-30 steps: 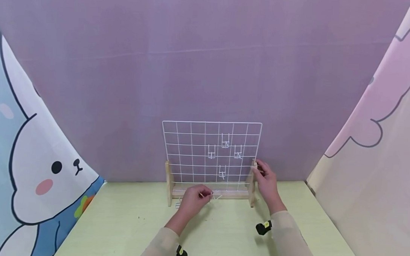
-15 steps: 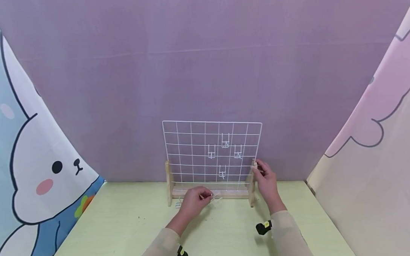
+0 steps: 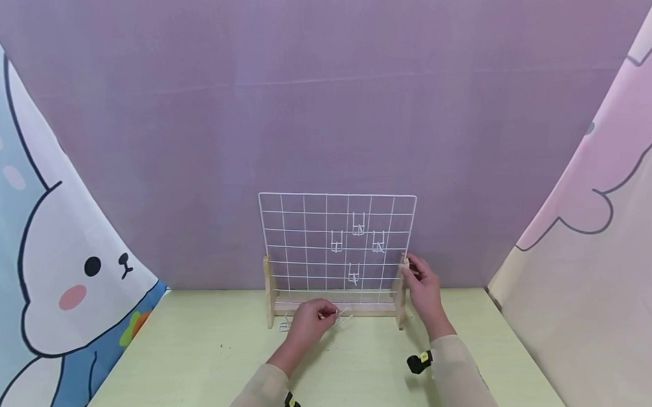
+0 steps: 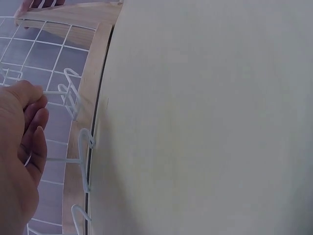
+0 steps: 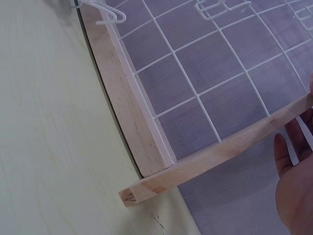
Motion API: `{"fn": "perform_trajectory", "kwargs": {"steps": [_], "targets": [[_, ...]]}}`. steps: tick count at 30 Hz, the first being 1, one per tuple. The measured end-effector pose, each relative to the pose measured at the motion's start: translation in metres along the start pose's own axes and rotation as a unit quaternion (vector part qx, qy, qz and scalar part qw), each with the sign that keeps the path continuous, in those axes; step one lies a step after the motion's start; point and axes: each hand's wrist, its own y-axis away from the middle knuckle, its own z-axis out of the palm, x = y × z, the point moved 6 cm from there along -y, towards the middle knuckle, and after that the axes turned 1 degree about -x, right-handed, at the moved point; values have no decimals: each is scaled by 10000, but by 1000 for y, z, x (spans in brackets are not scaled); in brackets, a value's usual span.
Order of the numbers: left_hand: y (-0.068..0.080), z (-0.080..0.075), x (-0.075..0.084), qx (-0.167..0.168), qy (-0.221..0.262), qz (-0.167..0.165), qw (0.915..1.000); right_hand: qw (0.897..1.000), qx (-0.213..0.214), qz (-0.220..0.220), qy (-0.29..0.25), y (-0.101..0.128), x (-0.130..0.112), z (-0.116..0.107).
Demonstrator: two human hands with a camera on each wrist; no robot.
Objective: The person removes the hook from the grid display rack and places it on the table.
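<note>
My left hand (image 3: 308, 324) pinches a white wire hook (image 4: 72, 93) between thumb and forefinger, in front of the grid's lower edge. Below it, in the left wrist view, a second hook (image 4: 84, 159) sticks out past the curled fingers, and part of a third hook (image 4: 78, 218) shows; whether the hand holds these, I cannot tell. The white wire grid (image 3: 303, 238) stands upright in a wooden stand (image 3: 269, 291), with several similar hooks (image 3: 353, 276) hanging on it. My right hand (image 3: 424, 291) grips the stand's right wooden upright (image 5: 210, 156) near its top.
A pale yellow-green table (image 3: 218, 367) carries the stand. Behind it hangs a purple cloth backdrop (image 3: 329, 108); printed cloths (image 3: 49, 266) close off both sides. White wire (image 3: 284, 325) shows left of my left wrist. Small dark specks dot the tabletop.
My left hand has shifted slightly right and down, the pinched hook moving with it at the grid's bottom edge. My right hand keeps its hold on the upright.
</note>
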Motion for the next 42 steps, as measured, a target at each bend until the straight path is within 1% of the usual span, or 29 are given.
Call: {"fn": "perform_trajectory", "kwargs": {"steps": [3,5,6,10,14,22,25,32,39,42], "targets": [[0,2,-2,0,25,11,10000,9999,-48,98,-60,4,-13,2],[0,3,-2,22,-46,31,10000,9998,-65,157,-91,7,-22,3],[-1,3,-2,32,-85,42,9999,9998,-61,117,-117,8,-27,3],[0,3,2,93,-411,127,9990,9999,-40,42,-125,8,-28,3],[1,3,6,110,-748,134,9970,9999,-50,34,-95,8,-28,4],[0,7,6,154,-1055,-28,9943,9999,-79,-15,-83,7,-28,3],[0,7,5,160,-1056,-122,9942,9999,-52,-13,-110,7,-27,3],[0,8,2,130,-1030,-132,9945,9998,51,-139,-97,8,-27,4],[0,9,-1,104,-977,-158,9950,9999,84,77,-105,8,-26,4],[0,9,-2,97,-925,-244,9954,9998,71,132,-126,8,-26,4]]}}
